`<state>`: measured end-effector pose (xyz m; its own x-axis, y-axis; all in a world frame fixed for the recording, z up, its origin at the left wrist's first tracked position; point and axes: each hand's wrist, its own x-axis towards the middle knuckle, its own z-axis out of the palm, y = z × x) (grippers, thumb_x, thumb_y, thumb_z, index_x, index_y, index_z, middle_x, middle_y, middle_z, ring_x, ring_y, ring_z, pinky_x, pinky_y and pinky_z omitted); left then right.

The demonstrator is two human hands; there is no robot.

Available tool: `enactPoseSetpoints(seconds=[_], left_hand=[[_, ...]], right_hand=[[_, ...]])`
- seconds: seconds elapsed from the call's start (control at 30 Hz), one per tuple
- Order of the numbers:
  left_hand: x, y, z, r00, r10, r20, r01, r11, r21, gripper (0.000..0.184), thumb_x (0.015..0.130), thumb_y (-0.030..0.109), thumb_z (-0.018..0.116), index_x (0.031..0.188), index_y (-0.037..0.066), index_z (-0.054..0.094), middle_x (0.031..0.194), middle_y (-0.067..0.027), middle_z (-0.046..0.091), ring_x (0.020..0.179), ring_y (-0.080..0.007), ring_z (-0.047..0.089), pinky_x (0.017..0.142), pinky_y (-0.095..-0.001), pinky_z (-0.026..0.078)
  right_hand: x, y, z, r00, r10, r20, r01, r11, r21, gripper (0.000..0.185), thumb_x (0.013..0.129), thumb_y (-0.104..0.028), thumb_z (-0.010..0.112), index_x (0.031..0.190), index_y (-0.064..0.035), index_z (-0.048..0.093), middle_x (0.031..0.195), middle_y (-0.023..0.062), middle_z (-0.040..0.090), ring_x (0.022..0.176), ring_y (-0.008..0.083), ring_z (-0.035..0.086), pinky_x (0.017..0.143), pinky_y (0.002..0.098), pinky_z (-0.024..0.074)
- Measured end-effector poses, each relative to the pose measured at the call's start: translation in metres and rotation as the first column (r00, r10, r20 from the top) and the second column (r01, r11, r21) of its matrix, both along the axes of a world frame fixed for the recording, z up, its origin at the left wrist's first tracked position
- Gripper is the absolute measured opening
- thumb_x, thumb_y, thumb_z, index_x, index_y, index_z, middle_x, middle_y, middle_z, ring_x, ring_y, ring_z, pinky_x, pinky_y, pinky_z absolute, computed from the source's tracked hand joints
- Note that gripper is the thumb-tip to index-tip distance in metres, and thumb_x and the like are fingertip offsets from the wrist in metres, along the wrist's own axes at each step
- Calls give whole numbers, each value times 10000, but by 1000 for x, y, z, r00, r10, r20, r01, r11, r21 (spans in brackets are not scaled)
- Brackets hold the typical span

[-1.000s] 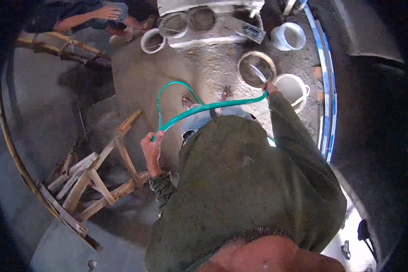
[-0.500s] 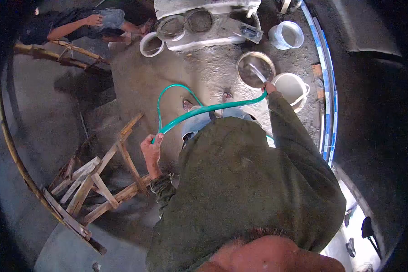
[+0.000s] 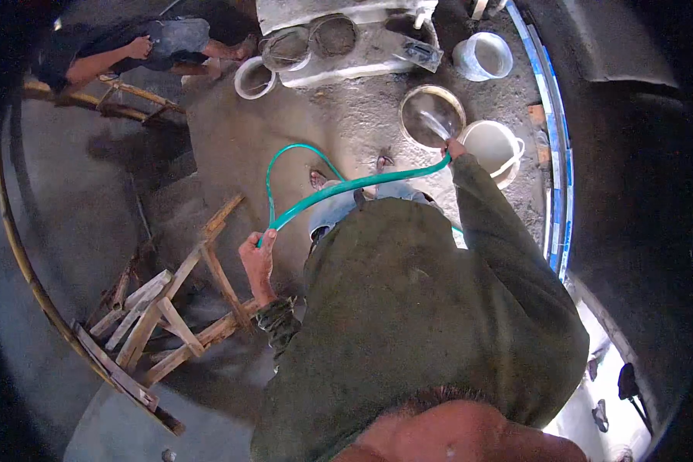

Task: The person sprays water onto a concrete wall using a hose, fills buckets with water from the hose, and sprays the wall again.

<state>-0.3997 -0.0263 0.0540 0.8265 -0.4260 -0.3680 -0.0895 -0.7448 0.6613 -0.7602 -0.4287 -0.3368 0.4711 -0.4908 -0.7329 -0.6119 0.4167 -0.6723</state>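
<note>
A green hose (image 3: 362, 182) runs across the front of my body, with a loop hanging down by my feet. My left hand (image 3: 257, 254) is closed around the hose on the left. Near its open end, my right hand (image 3: 455, 148) grips the hose. Water (image 3: 434, 123) streams from that end into a round tub (image 3: 410, 115) with a pale rim. Just right of the tub, beside my right hand, stands a white bucket (image 3: 491, 146) with a handle.
A wooden frame (image 3: 179, 296) stands at the left. Two dark round pans and a trowel (image 3: 422, 54) are on a pale-edged platform (image 3: 346, 73). More buckets (image 3: 483, 57) flank it. Another person (image 3: 169, 46) is at the upper left. A blue-and-white strip (image 3: 550, 100) curves along the right.
The water stream now fans out more at the hose end. The other person's arm and hand have shifted left and down. My hands keep nearly the same hold.
</note>
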Motion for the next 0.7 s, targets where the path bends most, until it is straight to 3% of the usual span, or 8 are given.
enactPoseSetpoints(seconds=[0.1, 0.2, 0.27, 0.33, 0.43, 0.57, 0.63, 0.7], left_hand=[[6, 10, -11, 1000, -15, -15, 15, 1000, 4, 326, 789, 304, 665, 639, 29, 573, 566, 43, 445, 554, -60, 385, 499, -248, 310], [6, 7, -8, 997, -68, 21, 68, 998, 16, 313, 802, 284, 652, 647, 23, 577, 581, 39, 473, 564, -58, 403, 512, -242, 324], [6, 6, -6, 994, -92, 52, 91, 996, 21, 307, 808, 272, 646, 649, 20, 577, 588, 36, 485, 569, -57, 412, 518, -240, 331], [5, 7, -8, 999, -14, -42, 12, 999, -42, 291, 808, 255, 646, 653, 19, 578, 595, 31, 500, 580, -61, 428, 532, -237, 342], [8, 9, -12, 1000, -20, -23, 20, 1000, -17, 281, 794, 252, 664, 661, 17, 583, 597, 27, 510, 577, -64, 438, 529, -241, 349], [-1, -2, -3, 1000, 17, 15, -16, 998, -62, 389, 739, 337, 719, 606, 25, 529, 543, 71, 382, 529, -49, 329, 458, -254, 266], [-2, -7, 3, 1000, 26, 4, -26, 997, -73, 394, 735, 346, 719, 603, 27, 529, 542, 69, 381, 532, -48, 333, 459, -254, 269], [4, 4, -13, 998, 30, -51, -34, 997, -64, 391, 726, 351, 721, 604, 33, 530, 541, 64, 379, 534, -54, 341, 465, -258, 286]], right_hand=[[20, 7, 68, 986, 17, -167, -47, 983, -177, 331, 864, -203, 296, 643, -65, 501, 506, 55, 472, 376, 158, 404, 345, 300, 314], [-2, 1, 7, 989, -138, 47, 142, 983, -113, 329, 863, -193, 289, 640, -74, 498, 509, 55, 469, 415, 156, 426, 377, 293, 321], [2, 0, 2, 993, -117, 22, 119, 979, -164, 321, 859, -187, 295, 633, -76, 494, 515, 55, 471, 430, 163, 434, 393, 303, 332], [14, -6, -6, 967, -11, -254, 2, 999, -37, 316, 799, -268, 468, 628, -34, 597, 597, 129, 602, 516, 263, 595, 469, 399, 470], [1, 9, 38, 999, 25, 38, -12, 955, -296, 313, 846, -174, 313, 610, -88, 500, 506, 51, 463, 434, 166, 439, 427, 314, 354], [19, 6, 73, 941, 228, -250, -298, 907, -296, 240, 806, -229, 413, 619, -110, 504, 511, 55, 461, 462, 164, 476, 428, 309, 380], [-3, 11, 33, 973, 182, -143, -226, 882, -413, 203, 792, -196, 442, 616, -118, 506, 522, 47, 471, 463, 152, 472, 432, 306, 383], [-4, 13, 24, 1000, 1, -17, -4, 986, -169, 198, 802, -218, 497, 633, -116, 518, 549, 27, 481, 483, 143, 473, 445, 299, 392]])
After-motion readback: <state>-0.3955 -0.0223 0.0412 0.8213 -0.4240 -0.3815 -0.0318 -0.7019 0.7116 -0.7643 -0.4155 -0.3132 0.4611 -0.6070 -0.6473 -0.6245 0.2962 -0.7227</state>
